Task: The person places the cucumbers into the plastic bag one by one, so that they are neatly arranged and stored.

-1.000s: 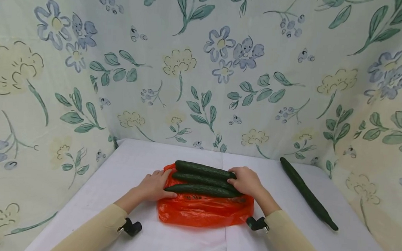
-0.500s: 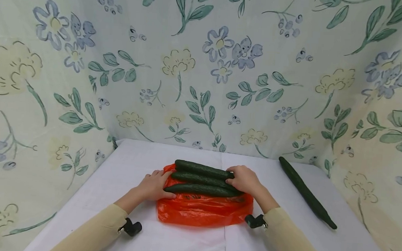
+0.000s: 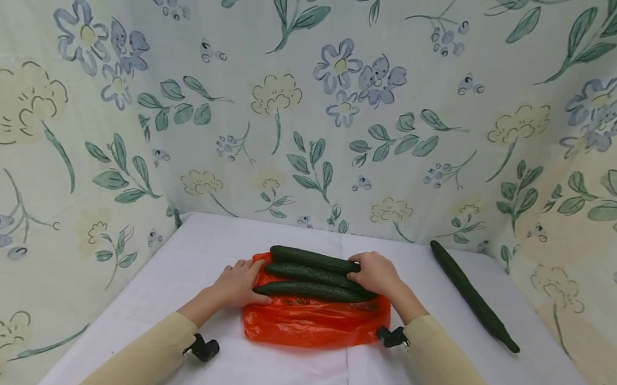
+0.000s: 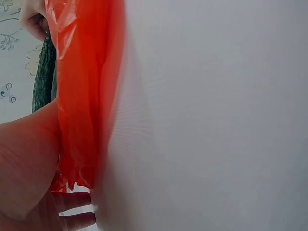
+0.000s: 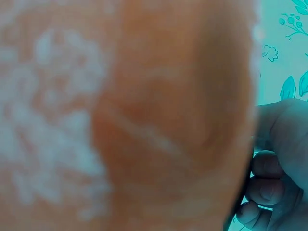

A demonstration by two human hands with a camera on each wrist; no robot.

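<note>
Three dark green cucumbers lie side by side over the red plastic bag [image 3: 313,325]: a far one [image 3: 311,258], a middle one [image 3: 305,273] and a near one [image 3: 309,291]. My left hand [image 3: 236,284] rests at the bag's left end, its thumb and fingers spread beside the cucumber tips. In the left wrist view, straight fingers [image 4: 77,202] show below the bag's ragged edge. With its fingers curled, my right hand [image 3: 378,274] grips the right end of the far cucumber, hiding that end. The right wrist view shows the curled fingers beside a large blurred orange surface [image 5: 159,125].
A single cucumber [image 3: 472,294] lies slantwise on the right of the white-covered table [image 3: 192,245]. Floral cloth [image 3: 312,112] hangs behind and on both sides. Small black camera mounts [image 3: 204,347] stick out from both sleeves.
Almost nothing differs. The right hand shifts very slightly at the far cucumber's end, and the left hand keeps its place at the bag.
</note>
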